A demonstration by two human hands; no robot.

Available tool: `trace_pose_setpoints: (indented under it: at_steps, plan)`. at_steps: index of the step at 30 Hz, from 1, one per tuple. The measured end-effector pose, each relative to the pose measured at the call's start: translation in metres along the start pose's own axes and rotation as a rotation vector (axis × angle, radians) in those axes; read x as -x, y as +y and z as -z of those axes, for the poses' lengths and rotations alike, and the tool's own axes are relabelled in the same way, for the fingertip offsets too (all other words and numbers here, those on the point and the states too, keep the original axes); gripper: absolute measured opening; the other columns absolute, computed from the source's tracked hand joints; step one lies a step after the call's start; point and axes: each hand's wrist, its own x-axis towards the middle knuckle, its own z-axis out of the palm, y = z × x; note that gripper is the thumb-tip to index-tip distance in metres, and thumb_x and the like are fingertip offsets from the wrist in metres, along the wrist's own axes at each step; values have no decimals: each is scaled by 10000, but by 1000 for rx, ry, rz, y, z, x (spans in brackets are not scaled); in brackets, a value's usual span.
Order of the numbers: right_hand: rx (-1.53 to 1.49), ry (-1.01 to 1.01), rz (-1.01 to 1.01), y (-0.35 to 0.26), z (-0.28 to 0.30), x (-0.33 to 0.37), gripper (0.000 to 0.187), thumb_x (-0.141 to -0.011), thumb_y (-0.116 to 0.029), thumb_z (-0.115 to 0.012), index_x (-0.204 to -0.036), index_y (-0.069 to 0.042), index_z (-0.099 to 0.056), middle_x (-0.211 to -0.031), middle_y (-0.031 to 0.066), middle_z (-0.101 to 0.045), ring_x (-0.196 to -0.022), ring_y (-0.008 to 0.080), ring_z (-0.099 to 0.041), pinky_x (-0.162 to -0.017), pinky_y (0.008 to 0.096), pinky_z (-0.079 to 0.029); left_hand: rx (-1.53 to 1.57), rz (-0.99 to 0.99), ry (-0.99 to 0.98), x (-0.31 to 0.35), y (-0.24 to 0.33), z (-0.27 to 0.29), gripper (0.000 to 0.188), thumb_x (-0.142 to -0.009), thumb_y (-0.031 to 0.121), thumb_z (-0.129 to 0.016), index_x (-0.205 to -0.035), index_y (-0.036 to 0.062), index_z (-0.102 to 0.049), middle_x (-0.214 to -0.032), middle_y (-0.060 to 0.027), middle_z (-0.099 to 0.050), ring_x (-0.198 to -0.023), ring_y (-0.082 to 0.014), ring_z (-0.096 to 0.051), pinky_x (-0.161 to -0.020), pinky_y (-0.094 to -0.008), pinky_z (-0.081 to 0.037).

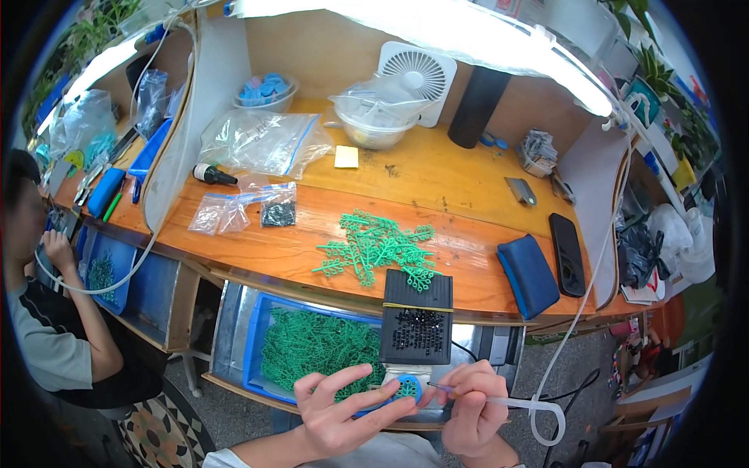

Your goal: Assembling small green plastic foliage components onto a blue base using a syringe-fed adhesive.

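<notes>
Between the fingers of my left hand (339, 413) is a small round blue disc (415, 379) with a green piece on it. My right hand (476, 409) pinches a thin pen-like tool (441, 387), its tip close to the disc's right side; whether they touch I cannot tell. A pale flexible tube (552, 409) loops out from beside that hand. Just beyond the disc is a black ribbed tray (417, 290) with a yellow band across it and many tiny black beads (417, 331). Green branch-like plastic pieces (374, 242) lie on the table behind the tray.
An open drawer below the table holds a blue bin (253, 343) of green pieces (312, 351). On the table are a blue pouch (527, 275), a phone (567, 255), plastic bags (257, 140), a dark bottle (213, 175) and a bowl (374, 132). Another person (58, 335) sits at left.
</notes>
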Motion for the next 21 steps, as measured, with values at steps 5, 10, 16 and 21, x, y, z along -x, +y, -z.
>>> trace_pose_setpoints:
  at_steps: [5, 10, 16, 21]
  plan:
    - [-36, 19, 0, 0, -1, 2, 317, -1072, -300, -380, -988, 0, -442, -845, 132, -460, -624, 167, -510, -512, 313, -513, 54, 19, -12, -6, -3, 4, 291, -675, 367, -862, -952, 349, -775, -957, 153, -722, -1012, -155, -610, -861, -305, -303]
    - [-56, 42, 8, -4, -2, 0, 324, -1073, -304, -364, -985, 0, -427, -860, 125, -446, -635, 169, -511, -496, 349, -553, 146, 140, 13, -6, -16, 16, 210, -609, 204, -874, -796, 228, -781, -949, 47, -722, -1063, -268, -554, -875, -400, -386]
    - [-73, 124, -19, -5, 5, -4, 343, -1078, -328, -327, -974, -12, -410, -852, 114, -426, -643, 155, -479, -501, 353, -582, 67, 301, 24, 1, -39, 14, 231, -609, 134, -862, -824, 177, -790, -1005, -25, -679, -1068, -295, -511, -914, -398, -429]
    - [-105, 47, 16, -3, 5, -8, 342, -1079, -332, -324, -980, -17, -416, -857, 107, -423, -646, 153, -469, -516, 356, -587, 105, 294, 11, -8, -42, 15, 214, -626, 133, -864, -821, 174, -787, -969, -17, -670, -992, -270, -532, -849, -378, -441]
